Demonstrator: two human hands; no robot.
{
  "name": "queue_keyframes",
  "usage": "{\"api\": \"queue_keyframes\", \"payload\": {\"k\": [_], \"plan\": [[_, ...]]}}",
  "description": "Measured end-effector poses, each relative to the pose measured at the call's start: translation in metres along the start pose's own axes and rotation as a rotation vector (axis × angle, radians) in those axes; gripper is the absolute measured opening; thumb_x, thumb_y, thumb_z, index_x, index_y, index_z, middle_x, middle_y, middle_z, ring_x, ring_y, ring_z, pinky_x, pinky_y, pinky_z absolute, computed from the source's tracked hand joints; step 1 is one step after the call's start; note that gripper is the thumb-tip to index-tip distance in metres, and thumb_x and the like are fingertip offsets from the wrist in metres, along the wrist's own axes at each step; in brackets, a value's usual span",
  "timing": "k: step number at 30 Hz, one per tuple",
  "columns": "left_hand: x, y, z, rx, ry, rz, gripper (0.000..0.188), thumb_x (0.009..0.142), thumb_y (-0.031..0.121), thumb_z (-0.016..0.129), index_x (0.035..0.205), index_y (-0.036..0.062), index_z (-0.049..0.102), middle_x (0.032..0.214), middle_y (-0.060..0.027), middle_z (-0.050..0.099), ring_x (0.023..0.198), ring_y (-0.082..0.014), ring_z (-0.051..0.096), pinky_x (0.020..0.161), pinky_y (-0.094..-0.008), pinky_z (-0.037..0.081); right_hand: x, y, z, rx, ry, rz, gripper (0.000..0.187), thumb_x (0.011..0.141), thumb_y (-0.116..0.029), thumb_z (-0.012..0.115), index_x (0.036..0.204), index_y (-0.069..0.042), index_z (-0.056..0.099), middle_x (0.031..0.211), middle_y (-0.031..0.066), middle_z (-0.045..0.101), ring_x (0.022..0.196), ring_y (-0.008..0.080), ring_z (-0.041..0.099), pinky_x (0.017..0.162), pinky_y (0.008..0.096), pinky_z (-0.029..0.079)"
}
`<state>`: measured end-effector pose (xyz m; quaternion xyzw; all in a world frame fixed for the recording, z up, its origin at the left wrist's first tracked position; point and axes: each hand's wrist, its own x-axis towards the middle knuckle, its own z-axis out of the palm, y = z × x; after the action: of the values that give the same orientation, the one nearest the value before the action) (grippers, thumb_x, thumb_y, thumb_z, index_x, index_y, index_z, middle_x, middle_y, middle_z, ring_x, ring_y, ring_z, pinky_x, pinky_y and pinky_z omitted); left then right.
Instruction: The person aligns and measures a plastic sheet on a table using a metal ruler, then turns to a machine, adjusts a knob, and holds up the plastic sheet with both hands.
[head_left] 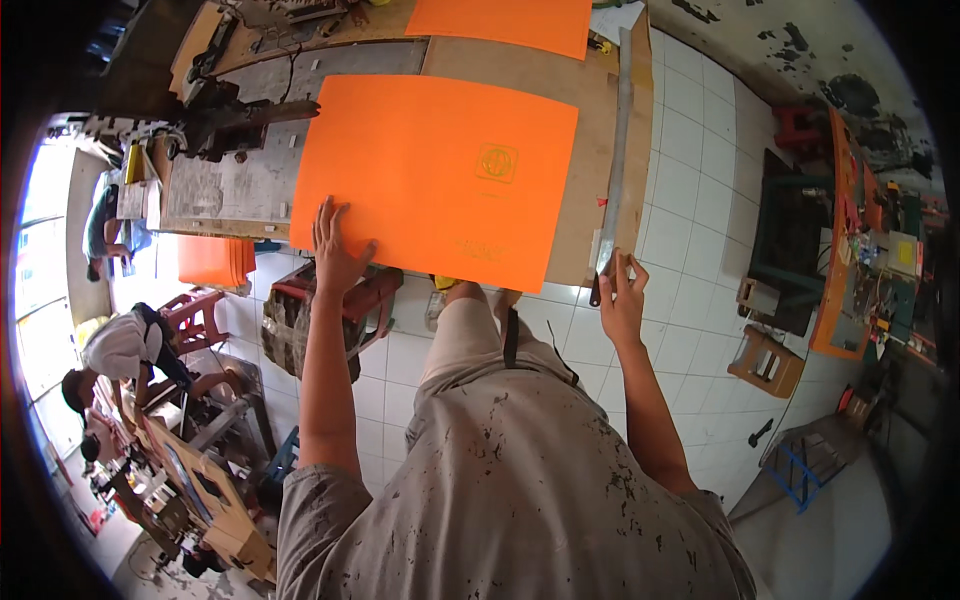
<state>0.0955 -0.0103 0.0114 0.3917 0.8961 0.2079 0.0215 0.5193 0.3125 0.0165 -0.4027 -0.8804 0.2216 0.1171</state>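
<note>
A large orange sheet (pixel 420 170) with a small printed emblem lies on the worktable, its near edge toward me. My left hand (pixel 340 250) is open, with its fingers spread on the sheet's near left corner. To the right of the sheet a long metal ruler (pixel 617 140) runs along the table's right side. My right hand (pixel 624 295) is at the ruler's near end, fingers bent and thumb against its dark tip. How firmly the fingers grip it is hard to see.
Another orange sheet (pixel 500 22) lies at the table's far side. A dark metal machine part (pixel 230 120) juts in from the left. A stack of orange sheets (pixel 215 262) stands lower left, near a red stool (pixel 195 320). A person (pixel 130 345) bends over work at left. A wooden stool (pixel 765 362) stands right.
</note>
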Motion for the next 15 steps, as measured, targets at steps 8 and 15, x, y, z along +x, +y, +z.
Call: {"api": "queue_keyframes", "payload": {"k": [8,15], "plan": [[-0.006,0.000,0.006,0.008,-0.006,-0.040,0.082,0.078,0.031,0.082,0.148,0.0121,0.044,0.165,-0.0181,0.030,0.152,-0.0418,0.028,0.122,-0.0584,0.025,0.000,0.014,-0.012,0.095,-0.176,0.005,0.060,0.103,-0.029,0.060,0.156,-0.009,0.040,0.148,0.0229,0.034,0.105,0.0381,0.070,0.092,0.0443,0.059],[0.000,-0.004,0.004,-0.023,-0.046,-0.021,0.082,0.078,0.034,0.082,0.149,0.0134,0.045,0.165,-0.0185,0.030,0.153,-0.0404,0.026,0.122,-0.0595,0.024,0.001,0.022,-0.013,0.050,-0.246,0.027,0.064,0.104,-0.034,0.058,0.161,-0.016,0.033,0.150,0.0194,0.030,0.115,0.0361,0.065,0.101,0.0437,0.055]]}}
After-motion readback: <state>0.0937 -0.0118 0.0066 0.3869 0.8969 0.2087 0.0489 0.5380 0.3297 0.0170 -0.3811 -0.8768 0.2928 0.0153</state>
